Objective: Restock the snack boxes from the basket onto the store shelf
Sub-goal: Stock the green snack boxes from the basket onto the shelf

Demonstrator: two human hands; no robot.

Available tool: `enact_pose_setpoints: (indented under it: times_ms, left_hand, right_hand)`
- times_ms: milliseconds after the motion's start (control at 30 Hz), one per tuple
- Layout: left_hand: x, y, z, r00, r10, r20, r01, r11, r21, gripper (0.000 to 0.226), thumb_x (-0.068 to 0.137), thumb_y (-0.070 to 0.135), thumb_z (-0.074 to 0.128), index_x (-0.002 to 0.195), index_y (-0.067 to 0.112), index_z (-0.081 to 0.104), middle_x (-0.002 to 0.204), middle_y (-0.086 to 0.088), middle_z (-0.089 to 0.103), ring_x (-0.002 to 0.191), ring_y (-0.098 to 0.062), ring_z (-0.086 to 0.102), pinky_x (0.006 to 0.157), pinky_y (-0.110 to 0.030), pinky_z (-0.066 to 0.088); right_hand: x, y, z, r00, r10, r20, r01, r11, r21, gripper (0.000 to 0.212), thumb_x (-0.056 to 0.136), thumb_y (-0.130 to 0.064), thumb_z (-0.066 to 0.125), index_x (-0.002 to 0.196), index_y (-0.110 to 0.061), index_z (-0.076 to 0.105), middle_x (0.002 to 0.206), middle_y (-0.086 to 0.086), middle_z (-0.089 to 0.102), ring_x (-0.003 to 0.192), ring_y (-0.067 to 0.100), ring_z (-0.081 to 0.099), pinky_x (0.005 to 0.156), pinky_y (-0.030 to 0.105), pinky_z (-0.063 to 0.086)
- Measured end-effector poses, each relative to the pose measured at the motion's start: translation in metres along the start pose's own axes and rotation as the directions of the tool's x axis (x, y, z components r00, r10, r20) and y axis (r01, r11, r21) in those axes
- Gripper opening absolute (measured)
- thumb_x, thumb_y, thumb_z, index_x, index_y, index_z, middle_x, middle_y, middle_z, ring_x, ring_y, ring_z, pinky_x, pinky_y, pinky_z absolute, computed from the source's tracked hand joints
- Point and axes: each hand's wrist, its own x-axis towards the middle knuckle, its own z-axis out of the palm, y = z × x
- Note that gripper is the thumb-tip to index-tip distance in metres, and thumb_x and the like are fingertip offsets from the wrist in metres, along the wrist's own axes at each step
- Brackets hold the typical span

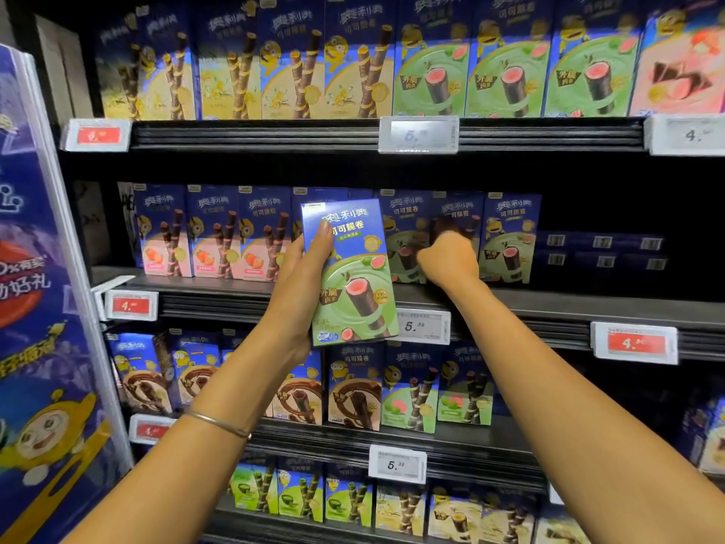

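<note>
A dark store shelf [196,286], the middle tier, carries a row of upright snack boxes [510,237]. Before its centre the left hand [298,276] holds up one snack box [353,276]: blue top, white lettering, green lower half picturing a dark roll with pink filling. Its grip pinches the box, thumb across the front. The right hand [447,261] is at the shelf's green boxes, fingers curled; whether its grip holds one cannot be told.

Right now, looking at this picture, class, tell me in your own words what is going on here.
A person is restocking snacks. The left hand holds a green snack box upright in front of the middle shelf. The right hand reaches among the matching green boxes standing there; whether it grips one is hidden. The held box is not yet shelved.
</note>
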Motion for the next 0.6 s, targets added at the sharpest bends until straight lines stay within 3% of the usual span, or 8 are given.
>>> enact_pose_setpoints:
  times_ms: [133,267,400,500,600]
  left_hand:
    - [-0.001,0.0,0.0,1.0,-0.012,-0.005,0.012,1.0,-0.005,0.06,0.101,0.056,0.053,0.145,0.015,0.054,0.127,-0.013,0.073,0.112,-0.035,0.073,0.098,-0.059,0.057]
    - [-0.004,0.0,0.002,1.0,-0.012,-0.022,0.012,1.0,0.006,0.056,0.102,0.056,0.053,0.143,0.017,0.057,0.128,-0.011,0.073,0.112,-0.035,0.073,0.099,-0.06,0.057]
    - [-0.008,0.0,0.011,0.999,0.007,-0.042,-0.008,1.0,-0.018,0.059,0.102,0.054,0.054,0.144,0.013,0.056,0.129,-0.015,0.072,0.114,-0.039,0.072,0.1,-0.062,0.055]
    - [-0.011,0.003,0.02,0.997,0.048,-0.053,-0.05,0.998,-0.045,0.06,0.103,0.052,0.053,0.144,0.009,0.055,0.129,-0.018,0.071,0.117,-0.042,0.069,0.103,-0.064,0.052]
    - [-0.013,0.007,0.03,0.996,0.072,-0.06,-0.076,0.995,-0.063,0.061,0.104,0.053,0.052,0.143,0.006,0.055,0.13,-0.019,0.07,0.119,-0.043,0.068,0.104,-0.063,0.052]
  right_hand:
    - [-0.002,0.001,0.001,1.0,0.0,0.005,0.0,0.999,0.037,0.013,0.092,-0.018,0.066,0.098,-0.009,0.059,0.103,0.014,0.064,0.086,0.03,0.057,0.071,0.034,0.047]
    - [-0.011,0.005,-0.009,0.999,-0.005,-0.044,0.008,0.997,0.074,0.028,0.091,-0.037,0.068,0.095,-0.014,0.051,0.102,0.01,0.063,0.089,0.032,0.059,0.071,0.038,0.048]
    - [-0.047,0.001,-0.027,0.978,-0.177,-0.109,0.207,0.872,0.444,0.033,0.095,-0.053,0.061,0.102,-0.021,0.06,0.093,-0.007,0.067,0.086,0.012,0.066,0.073,0.032,0.053]
    - [-0.077,-0.01,-0.043,0.959,-0.273,0.078,0.159,0.743,0.65,0.042,0.095,-0.062,0.055,0.104,-0.023,0.066,0.091,-0.004,0.072,0.074,0.003,0.069,0.063,0.026,0.056]
    - [-0.099,-0.012,-0.055,0.907,-0.353,0.23,0.099,0.709,0.698,0.048,0.088,-0.065,0.061,0.107,-0.022,0.066,0.101,-0.001,0.072,0.088,0.009,0.073,0.065,0.028,0.06]
